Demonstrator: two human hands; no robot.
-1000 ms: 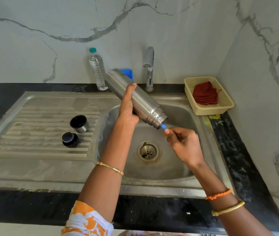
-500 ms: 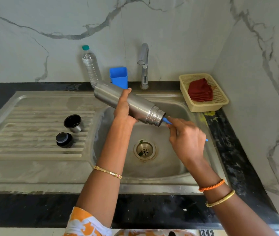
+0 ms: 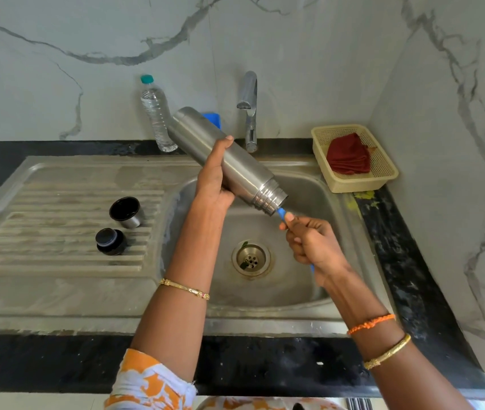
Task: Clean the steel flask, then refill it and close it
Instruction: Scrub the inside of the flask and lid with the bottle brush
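Observation:
My left hand (image 3: 216, 176) grips the steel flask (image 3: 244, 170) around its middle, above the sink basin (image 3: 300, 184). The flask is tilted, its threaded mouth pointing down and to the right, its base up by the wall. My right hand (image 3: 313, 242) grips the blue handle of a brush (image 3: 281, 214), which runs into the flask's mouth; the brush head is hidden inside. The flask's steel cup lid (image 3: 126, 211) and black stopper (image 3: 110, 241) lie on the draining board (image 3: 58, 202) to the left.
A tap (image 3: 248, 110) stands behind the basin. A clear water bottle (image 3: 157, 113) with a green cap and a blue cup (image 3: 213, 118), mostly hidden by the flask, are by the wall. A yellow basket (image 3: 383, 173) with a red cloth (image 3: 349, 158) sits at right.
The flask has tipped from nearly level back to a steeper tilt, its base now covering the blue cup. My right hand has drawn the brush handle back out and down a little.

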